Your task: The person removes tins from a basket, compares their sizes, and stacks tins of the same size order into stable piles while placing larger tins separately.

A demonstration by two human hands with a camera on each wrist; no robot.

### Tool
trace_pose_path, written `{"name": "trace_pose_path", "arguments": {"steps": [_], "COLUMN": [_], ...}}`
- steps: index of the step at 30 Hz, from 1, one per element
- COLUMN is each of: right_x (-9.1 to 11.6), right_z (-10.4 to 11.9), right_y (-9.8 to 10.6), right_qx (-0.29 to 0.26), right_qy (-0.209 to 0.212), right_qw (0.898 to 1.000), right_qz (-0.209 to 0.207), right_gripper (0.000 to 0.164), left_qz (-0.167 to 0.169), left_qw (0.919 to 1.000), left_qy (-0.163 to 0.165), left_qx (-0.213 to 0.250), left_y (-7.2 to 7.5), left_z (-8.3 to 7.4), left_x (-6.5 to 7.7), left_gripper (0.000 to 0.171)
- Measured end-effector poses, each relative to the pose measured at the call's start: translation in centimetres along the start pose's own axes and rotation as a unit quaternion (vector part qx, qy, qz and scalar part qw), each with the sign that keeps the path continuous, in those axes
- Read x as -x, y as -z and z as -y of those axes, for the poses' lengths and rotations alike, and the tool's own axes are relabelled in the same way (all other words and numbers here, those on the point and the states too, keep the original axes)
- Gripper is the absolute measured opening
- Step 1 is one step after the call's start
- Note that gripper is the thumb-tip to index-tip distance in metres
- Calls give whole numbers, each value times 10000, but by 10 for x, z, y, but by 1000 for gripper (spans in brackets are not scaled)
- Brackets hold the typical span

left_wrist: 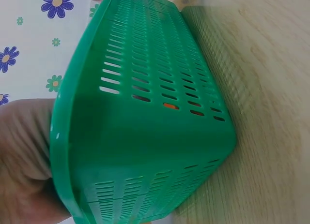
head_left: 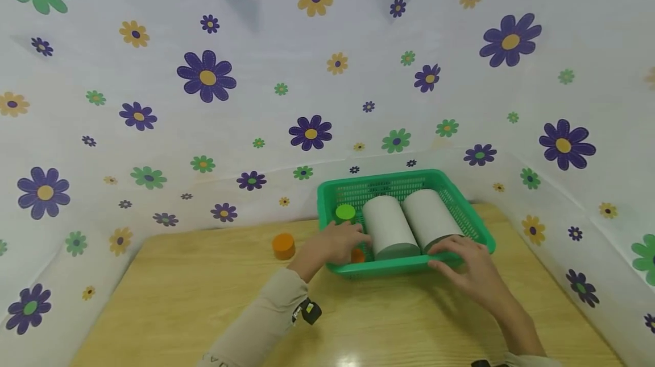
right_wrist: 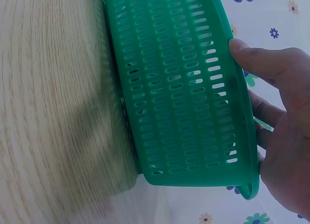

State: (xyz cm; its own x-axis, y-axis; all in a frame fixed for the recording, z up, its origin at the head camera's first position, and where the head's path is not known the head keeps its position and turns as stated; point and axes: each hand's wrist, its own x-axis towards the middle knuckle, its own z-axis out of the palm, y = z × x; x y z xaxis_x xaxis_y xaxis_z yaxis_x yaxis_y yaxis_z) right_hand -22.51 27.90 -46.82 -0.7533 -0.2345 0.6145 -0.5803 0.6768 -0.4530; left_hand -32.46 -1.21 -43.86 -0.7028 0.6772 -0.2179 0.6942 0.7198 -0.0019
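A green plastic basket (head_left: 394, 267) with slotted walls sits on the table. Inside lie two white cylinders (head_left: 390, 227) side by side, and left of them stands a round thing with a bright green top (head_left: 345, 212). My left hand (head_left: 338, 242) reaches over the basket's left front corner, close above a small orange piece (head_left: 357, 255); I cannot tell whether its fingers grip it. My right hand (head_left: 468, 273) holds the front rim near the right corner, thumb (right_wrist: 259, 59) on the rim and the other fingers behind it.
An orange round piece (head_left: 284, 246) stands on the wooden table (head_left: 204, 287), left of the basket. A flower-printed white sheet (head_left: 266, 99) rises behind and at both sides of the table. Dark wrist devices (head_left: 310, 310) sit at the sleeves.
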Motion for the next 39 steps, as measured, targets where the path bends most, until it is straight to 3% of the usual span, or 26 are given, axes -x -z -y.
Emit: {"name": "trace_pose_path", "arguments": {"steps": [12, 22, 28, 32, 39], "right_x": [-2, -1, -1, -2, -3], "right_z": [0, 2, 2, 2, 3], "right_y": [0, 1, -1, 0, 1], "right_qx": [11, 18, -10, -23, -44], "right_qy": [66, 7, 54, 61, 79], "right_qw": [10000, 10000, 9999, 9999, 9999], "right_qz": [61, 51, 104, 91, 103], "right_gripper": [30, 27, 25, 26, 26], "left_qz": [-124, -885, -1410, -1779, -2375], "left_qw": [9998, 9935, 9784, 9619, 9374], "left_qy": [-114, -467, -706, -890, -945], "left_qx": [117, 541, 1335, 1873, 2365], "left_y": [1, 17, 25, 27, 18], "left_z": [1, 2, 4, 6, 14], "left_x": [1, 14, 32, 44, 54], "left_gripper": [43, 43, 45, 43, 43]}}
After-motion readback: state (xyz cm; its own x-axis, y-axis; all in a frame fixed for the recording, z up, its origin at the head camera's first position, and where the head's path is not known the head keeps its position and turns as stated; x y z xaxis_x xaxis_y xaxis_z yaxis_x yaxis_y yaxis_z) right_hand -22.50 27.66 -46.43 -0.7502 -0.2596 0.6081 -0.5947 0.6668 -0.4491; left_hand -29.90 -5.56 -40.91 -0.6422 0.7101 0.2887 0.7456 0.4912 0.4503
